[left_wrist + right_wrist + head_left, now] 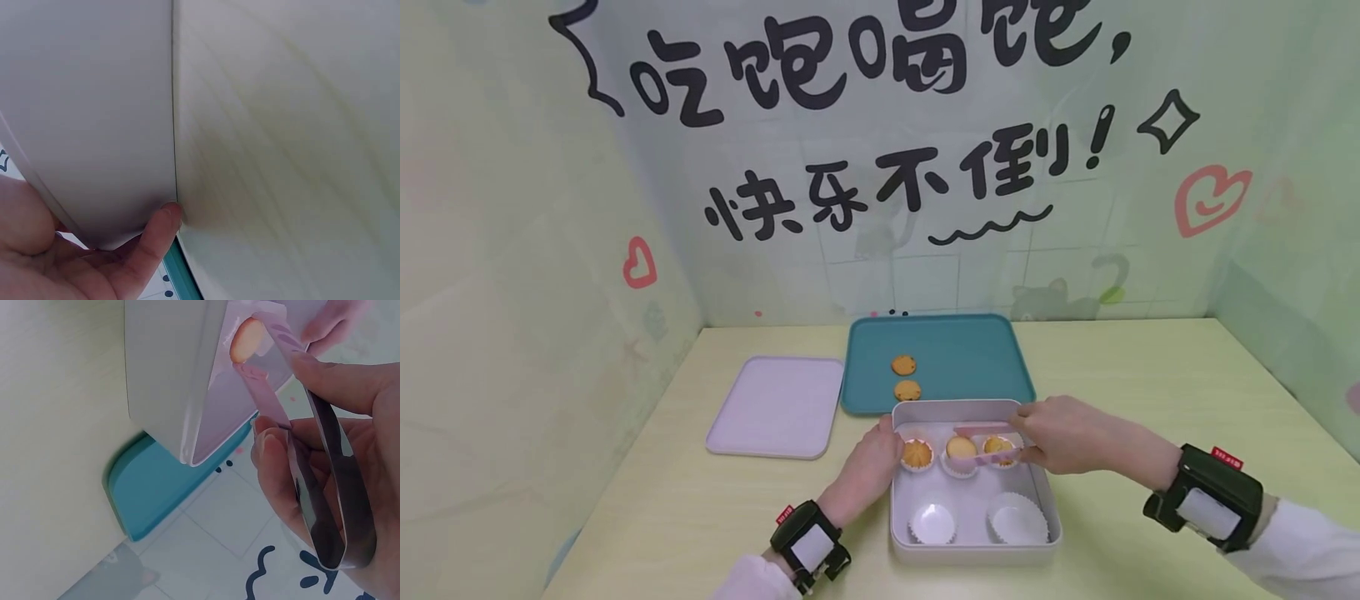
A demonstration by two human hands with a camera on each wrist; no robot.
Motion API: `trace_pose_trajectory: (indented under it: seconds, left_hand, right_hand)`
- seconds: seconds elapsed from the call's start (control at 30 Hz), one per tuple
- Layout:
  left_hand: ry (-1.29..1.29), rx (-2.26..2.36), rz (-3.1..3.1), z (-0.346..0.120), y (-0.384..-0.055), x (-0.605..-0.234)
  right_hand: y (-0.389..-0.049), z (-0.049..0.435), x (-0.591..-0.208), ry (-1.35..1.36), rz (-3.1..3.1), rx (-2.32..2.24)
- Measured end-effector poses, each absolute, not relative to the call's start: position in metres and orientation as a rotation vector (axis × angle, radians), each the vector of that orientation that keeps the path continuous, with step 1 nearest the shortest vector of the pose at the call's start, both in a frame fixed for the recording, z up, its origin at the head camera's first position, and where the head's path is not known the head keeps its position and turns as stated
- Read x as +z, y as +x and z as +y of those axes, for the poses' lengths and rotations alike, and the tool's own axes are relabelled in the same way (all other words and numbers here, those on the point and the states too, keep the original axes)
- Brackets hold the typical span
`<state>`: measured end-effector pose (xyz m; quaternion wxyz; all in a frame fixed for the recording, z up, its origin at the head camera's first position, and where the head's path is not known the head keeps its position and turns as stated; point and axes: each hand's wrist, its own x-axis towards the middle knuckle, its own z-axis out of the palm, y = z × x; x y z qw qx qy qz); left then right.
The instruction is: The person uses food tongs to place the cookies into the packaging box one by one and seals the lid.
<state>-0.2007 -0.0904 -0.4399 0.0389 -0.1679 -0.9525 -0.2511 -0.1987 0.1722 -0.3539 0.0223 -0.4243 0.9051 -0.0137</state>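
A pale lavender box [973,496] stands in front of me, holding several white paper cups. My left hand [874,457] grips its left wall near the far corner; in the left wrist view a fingertip [164,219] presses at its lower edge. In my right hand [1063,433] are tongs with pink tips and a metal bend [356,519]. The tips pinch a round golden cookie [248,340] over the middle back cup [960,471]. Small golden baked pieces sit in the back left cup [917,455] and the back right cup [997,445].
Behind the box lies a teal tray [962,354] bearing two cookies [904,365]. A flat lilac tray [778,408] is to the left. Two white paper cups [932,525] occupy the front of the box. A printed cloth [880,275] hangs behind the table.
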Motion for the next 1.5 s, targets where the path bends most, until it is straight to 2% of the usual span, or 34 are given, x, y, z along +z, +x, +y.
trace_pose_trajectory:
  seconds: [0.33,0.53,0.87,1.2,1.5]
  left_hand:
    - [-0.523,-0.744,-2.887,-0.09,-0.202,-0.441]
    - [-0.523,-0.756,-2.899,-0.091,-0.201,-0.44]
    - [-0.523,-0.759,-2.905,-0.093,-0.201,-0.439]
    - [-0.541,-0.738,-2.904,-0.091,-0.201,-0.438]
    - [-0.546,-0.695,-2.88,-0.092,-0.201,-0.44]
  right_hand:
    - [-0.201,0.172,-0.355,-1.268,2.796,-0.01]
    - [-0.206,0.173,-0.339,-1.314,2.815,-0.023]
    - [-0.246,0.145,-0.304,-1.355,2.928,-0.004]
    - [-0.281,0.109,-0.314,-1.19,2.861,0.004]
    - [-0.3,0.09,-0.337,-1.108,2.799,0.009]
